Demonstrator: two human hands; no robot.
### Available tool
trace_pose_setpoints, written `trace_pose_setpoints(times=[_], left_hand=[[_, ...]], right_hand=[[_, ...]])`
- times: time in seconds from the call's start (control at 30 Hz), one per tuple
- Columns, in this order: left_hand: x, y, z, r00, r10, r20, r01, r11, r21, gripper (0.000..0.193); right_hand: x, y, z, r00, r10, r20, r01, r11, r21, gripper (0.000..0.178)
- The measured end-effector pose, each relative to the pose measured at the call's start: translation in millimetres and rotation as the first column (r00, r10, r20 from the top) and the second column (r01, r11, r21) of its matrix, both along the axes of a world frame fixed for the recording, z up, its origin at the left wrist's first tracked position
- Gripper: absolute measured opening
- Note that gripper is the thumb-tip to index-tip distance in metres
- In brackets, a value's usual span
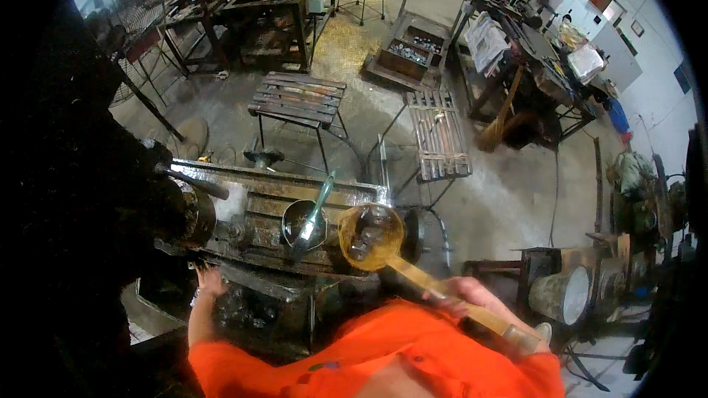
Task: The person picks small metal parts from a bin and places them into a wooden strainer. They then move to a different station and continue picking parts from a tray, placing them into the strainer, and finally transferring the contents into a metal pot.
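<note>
My right hand (pixel 472 296) is closed round the long wooden handle of a yellow, round strainer (pixel 402 265) held over the near right end of the machine bed. Several dark, shiny metal pieces (pixel 372 232) lie in its bowl. My left hand (pixel 212 281) reaches to the machine's front edge, below the round chuck-like part (pixel 195 214); its fingers look stretched out, and I see nothing held in them. Between the hands, a round pot (pixel 290 215) of dark liquid stands on the machine bed (pixel 262 206). A brush with a green handle (pixel 325 190) leans across the pot.
Dark round pieces (pixel 251 309) lie in the tray below the machine bed. Beyond it stand two slatted stools (pixel 299 99) and a wooden box (pixel 405 59) of small metal parts. A cluttered workbench (pixel 531 51) is at the right, with a broom (pixel 509 107) against it. A metal bucket (pixel 564 296) lies tilted nearby.
</note>
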State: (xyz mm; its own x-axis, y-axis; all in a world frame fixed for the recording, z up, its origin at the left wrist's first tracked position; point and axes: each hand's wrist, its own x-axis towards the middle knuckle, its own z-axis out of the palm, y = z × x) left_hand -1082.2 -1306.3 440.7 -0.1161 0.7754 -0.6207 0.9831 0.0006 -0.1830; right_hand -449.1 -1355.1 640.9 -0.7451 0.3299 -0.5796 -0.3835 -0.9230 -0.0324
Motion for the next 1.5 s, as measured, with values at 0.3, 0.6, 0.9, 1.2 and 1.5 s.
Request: trace_pose_setpoints(times=[0.3, 0.6, 0.9, 1.2, 1.5], left_hand=[[18.9, 7.0, 1.7, 0.992, 0.127, 0.018, -0.126, 0.943, 0.307, 0.079], [35.8, -4.4, 22.3, 0.970, 0.243, 0.028, -0.234, 0.890, 0.391, 0.077], [83.7, -18.0, 75.6, 0.309, 0.838, 0.450, -0.848, 0.029, 0.529, 0.076], [224.9, -75.9, 165.2, 0.073, -0.023, 0.997, -0.989, -0.127, 0.069, 0.049], [394.7, 20.3, 195.8, 0.698, -0.538, 0.472, -0.250, 0.435, 0.865, 0.067]], right_hand=[[1.2, -5.9, -7.2, 0.990, -0.034, -0.136, 0.032, 0.999, -0.015, 0.067], [5.0, -0.6, 1.1, 0.997, 0.052, 0.056, -0.053, 0.998, 0.020, 0.068], [8.8, 21.4, -9.3, 0.990, 0.126, -0.064, -0.128, 0.991, -0.041, 0.063], [23.0, 50.3, -2.8, 0.964, 0.263, 0.028, -0.264, 0.964, 0.034, 0.051], [33.9, 64.6, -5.3, 0.954, 0.299, 0.004, -0.299, 0.954, 0.015, 0.054]])
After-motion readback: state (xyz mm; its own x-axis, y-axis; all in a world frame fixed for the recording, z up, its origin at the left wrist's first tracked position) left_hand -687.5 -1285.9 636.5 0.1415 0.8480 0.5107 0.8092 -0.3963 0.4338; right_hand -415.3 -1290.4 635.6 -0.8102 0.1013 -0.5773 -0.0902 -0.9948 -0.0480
